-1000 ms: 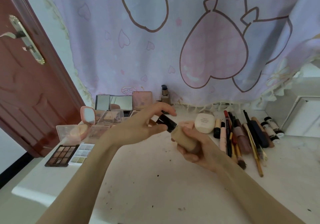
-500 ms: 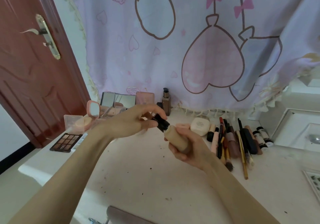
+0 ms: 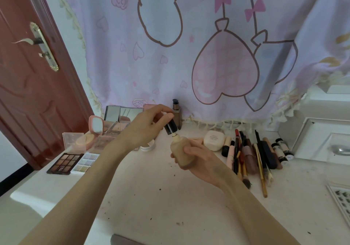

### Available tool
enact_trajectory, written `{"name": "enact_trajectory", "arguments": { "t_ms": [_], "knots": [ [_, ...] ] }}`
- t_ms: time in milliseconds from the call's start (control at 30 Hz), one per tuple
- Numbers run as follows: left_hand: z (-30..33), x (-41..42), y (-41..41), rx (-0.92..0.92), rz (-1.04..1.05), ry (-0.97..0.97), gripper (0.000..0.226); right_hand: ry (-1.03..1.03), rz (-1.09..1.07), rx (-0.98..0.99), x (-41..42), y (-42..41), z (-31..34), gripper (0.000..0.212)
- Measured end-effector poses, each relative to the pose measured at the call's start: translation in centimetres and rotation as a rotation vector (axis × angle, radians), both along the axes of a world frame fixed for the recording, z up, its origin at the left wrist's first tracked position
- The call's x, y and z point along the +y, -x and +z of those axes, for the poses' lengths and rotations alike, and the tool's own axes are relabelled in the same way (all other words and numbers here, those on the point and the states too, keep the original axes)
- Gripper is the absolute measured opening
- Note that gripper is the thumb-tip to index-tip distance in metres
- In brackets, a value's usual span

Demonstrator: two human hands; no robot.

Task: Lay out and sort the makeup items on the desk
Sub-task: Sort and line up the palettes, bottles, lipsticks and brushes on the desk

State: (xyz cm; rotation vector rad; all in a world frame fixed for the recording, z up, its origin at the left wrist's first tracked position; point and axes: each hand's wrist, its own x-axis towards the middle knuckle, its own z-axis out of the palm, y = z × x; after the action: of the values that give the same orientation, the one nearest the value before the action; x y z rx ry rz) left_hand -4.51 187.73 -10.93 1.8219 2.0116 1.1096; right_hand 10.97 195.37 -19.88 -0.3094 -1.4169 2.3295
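A: Now, item one: the fingers?
B: Left hand (image 3: 146, 128): fingertips curled, pinching the black cap (image 3: 171, 127), lifted just clear of the foundation bottle (image 3: 181, 151). Right hand (image 3: 202, 161): fingers wrapped round the bottle's body, thumb across its front.
A: Pose and place?
B: Both forearms reached in from below; bottle tilted, neck up-left, held above the desk (image 3: 151, 197). Palettes (image 3: 65, 162) lay left of the bottle; brushes and tubes (image 3: 251, 155) lay right of it.

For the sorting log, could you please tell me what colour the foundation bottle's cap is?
Black cap, seen in the head view.
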Motion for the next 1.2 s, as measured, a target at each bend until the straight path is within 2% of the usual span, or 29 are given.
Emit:
{"name": "enact_trajectory", "arguments": {
  "t_ms": [133, 267, 433, 533, 833, 1067, 1200],
  "knots": [
    [0.0, 0.1, 0.0, -0.152, -0.031, -0.06, 0.018, -0.037, -0.056, 0.031, 0.1, 0.2, 0.0, 0.038],
    [0.2, 0.3, 0.1, -0.249, -0.056, -0.081, 0.02, -0.159, -0.121, -0.006, 0.1, 0.4, -0.1, 0.043],
    [0.1, 0.6, -0.1, -0.23, -0.12, -0.074, 0.027, -0.3, -0.21, -0.091, 0.3, 0.4, -0.4, 0.045],
    [0.0, 0.7, 0.0, -0.229, -0.11, -0.082, 0.026, -0.343, -0.236, -0.111, 0.3, 0.4, -0.6, 0.033],
    [-0.3, 1.3, 0.0, -0.216, -0.089, -0.08, 0.021, -0.38, -0.269, -0.146, 0.3, 0.4, -0.7, 0.027],
    [-0.5, 1.8, 0.1, -0.222, -0.015, -0.129, 0.018, -0.293, -0.287, -0.13, 0.7, 0.3, -0.8, 0.046],
    [-3.3, 2.3, 0.2, -0.266, 0.124, -0.198, 0.021, -0.299, -0.363, -0.14, 1.3, -0.1, -0.7, 0.029]
  ]
}}
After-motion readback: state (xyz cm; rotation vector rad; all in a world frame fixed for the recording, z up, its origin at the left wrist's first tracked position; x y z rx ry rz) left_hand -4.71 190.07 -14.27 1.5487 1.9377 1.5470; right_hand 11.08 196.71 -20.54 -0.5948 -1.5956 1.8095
